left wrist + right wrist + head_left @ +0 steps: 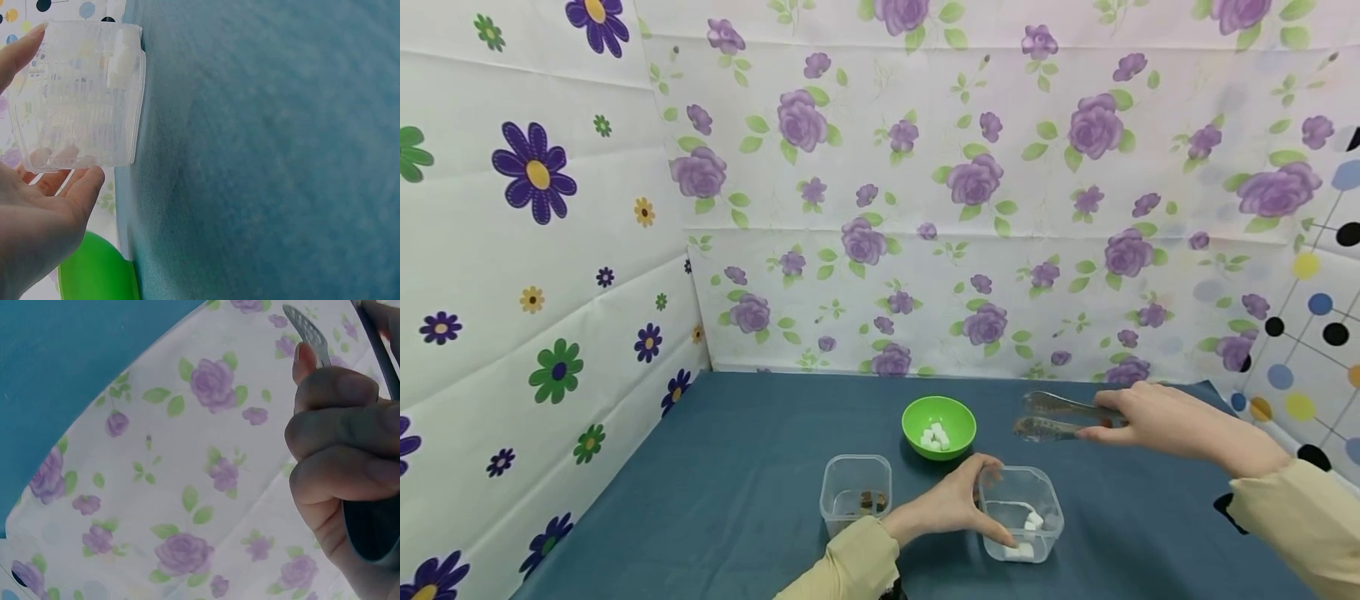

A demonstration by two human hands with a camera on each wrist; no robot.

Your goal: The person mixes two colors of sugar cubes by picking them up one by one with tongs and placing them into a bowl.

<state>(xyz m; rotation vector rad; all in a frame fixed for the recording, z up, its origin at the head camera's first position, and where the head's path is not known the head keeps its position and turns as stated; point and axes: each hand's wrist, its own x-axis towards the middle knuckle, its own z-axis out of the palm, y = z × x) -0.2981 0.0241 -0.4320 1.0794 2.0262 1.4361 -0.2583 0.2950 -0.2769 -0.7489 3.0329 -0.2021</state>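
My left hand (951,502) grips a clear plastic container (1051,533) by its sides, thumb on the near side and fingers on the far side. Inside that container lie a few small white cubes (1033,521). In the left wrist view the same container (81,100) sits between thumb and fingers, one white piece (124,59) showing through its wall. My right hand (1157,419) holds metal tongs (1056,406) above the table, to the right of the bowl. The tongs' arms stand apart with nothing visible between their tips. In the right wrist view, fingers (337,425) curl round the tongs' handle.
A green bowl (917,408) with several white cubes stands behind the left hand. Left of that hand is a second clear container (842,479) holding brown pieces. The dark blue tablecloth (737,500) meets flowered curtains (865,300) at the back and left.
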